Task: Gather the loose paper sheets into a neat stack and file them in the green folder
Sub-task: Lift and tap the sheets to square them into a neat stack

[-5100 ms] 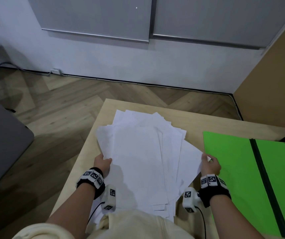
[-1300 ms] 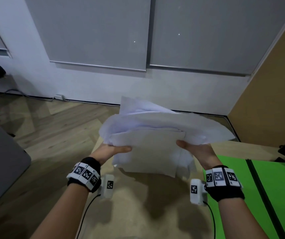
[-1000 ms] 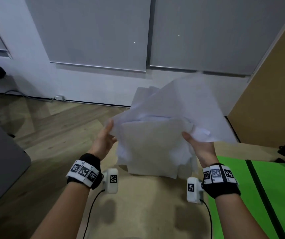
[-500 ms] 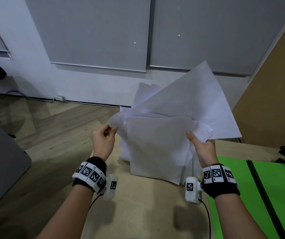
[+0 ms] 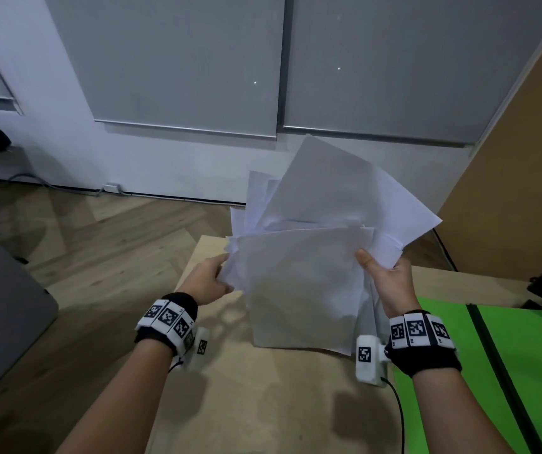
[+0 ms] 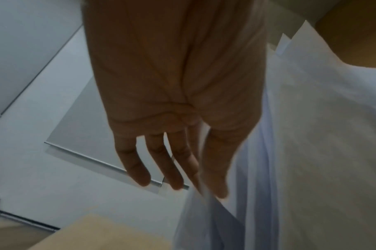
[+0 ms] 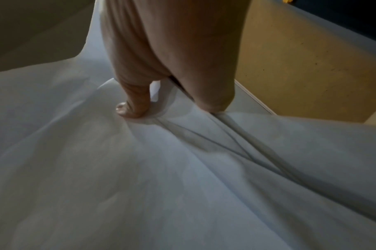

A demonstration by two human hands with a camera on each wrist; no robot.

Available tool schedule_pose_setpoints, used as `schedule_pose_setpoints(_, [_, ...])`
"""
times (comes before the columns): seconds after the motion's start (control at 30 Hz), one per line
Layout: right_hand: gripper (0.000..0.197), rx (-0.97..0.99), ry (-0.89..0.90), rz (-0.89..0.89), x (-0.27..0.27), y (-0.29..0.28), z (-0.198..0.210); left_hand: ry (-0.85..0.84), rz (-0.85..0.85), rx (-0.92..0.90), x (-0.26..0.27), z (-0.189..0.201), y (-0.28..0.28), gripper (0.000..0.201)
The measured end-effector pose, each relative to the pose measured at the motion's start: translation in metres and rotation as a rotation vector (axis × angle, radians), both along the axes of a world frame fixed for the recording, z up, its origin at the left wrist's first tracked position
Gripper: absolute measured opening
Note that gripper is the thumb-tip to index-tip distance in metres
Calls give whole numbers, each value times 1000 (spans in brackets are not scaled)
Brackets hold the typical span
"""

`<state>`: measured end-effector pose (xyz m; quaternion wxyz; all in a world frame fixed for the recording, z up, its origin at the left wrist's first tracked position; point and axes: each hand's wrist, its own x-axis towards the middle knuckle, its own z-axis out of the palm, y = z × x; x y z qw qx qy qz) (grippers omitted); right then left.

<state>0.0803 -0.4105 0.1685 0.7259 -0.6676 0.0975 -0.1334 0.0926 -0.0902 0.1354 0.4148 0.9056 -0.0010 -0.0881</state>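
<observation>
Sheets gathered and lifted, not yet squared or filed

You've got the paper sheets [image 5: 302, 283] off the table [image 5: 263, 404], standing on edge in a messy fan, corners sticking out at the top. Your right hand [image 5: 391, 283] pinches the right edge, thumb in front, fingers [image 7: 212, 94] behind; your left hand [image 5: 207, 281] sits at the left edge with fingers [image 6: 153, 162] straight, loosely steadying. Still left, I'd say: square the edges, then move them into the green folder [image 5: 499, 371] lying open on the table to your right

Office-type rm: desk [image 5: 263, 404], roller blinds [image 5: 181, 60], wood floor [image 5: 99, 244].
</observation>
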Motion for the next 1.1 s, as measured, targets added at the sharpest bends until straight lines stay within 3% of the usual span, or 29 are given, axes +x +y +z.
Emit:
schedule_pose_setpoints(0.1, [12,-20,-15,82,-1,-3,1,58,-114,3,-5,20,-3,62])
schedule_pose_setpoints(0.23, [16,-1,2,168,-4,-4,-3,75,-185,-331,-10,27,-8,65])
schedule_pose_setpoints(0.37, [12,16,10,242,-7,-1,-4,-53,-131,-389,-10,15,-16,43])
schedule_pose_setpoints(0.43, [39,17,52,265,-8,-3,-7,-76,-84,-398,-12,7,-20,35])
schedule_pose_setpoints(0.53, [16,-38,111,321,-12,1,-15,-65,21,-417,-17,-6,-23,30])
schedule_pose_setpoints(0.6, [19,-85,141,330,-14,8,-24,-49,79,-426,-21,-14,-23,23])
schedule_pose_setpoints(0.67, [33,-100,150,342,-16,14,-33,-23,122,-428,-24,-20,-21,19])
schedule_pose_setpoints(0.8, [91,-109,168,379,-4,10,-45,-26,164,-472,-29,-22,-8,31])
schedule_pose_setpoints(0.87, [103,-183,211,424,1,3,-46,-41,188,-519,-28,-17,-1,35])
schedule_pose_setpoints(1.0, [80,-236,289,565,2,3,-44,-89,192,-553,-19,-3,6,33])
schedule_pose_setpoints(1.1, [39,-375,218,318,4,14,-41,-149,140,-515,-11,13,-2,26])
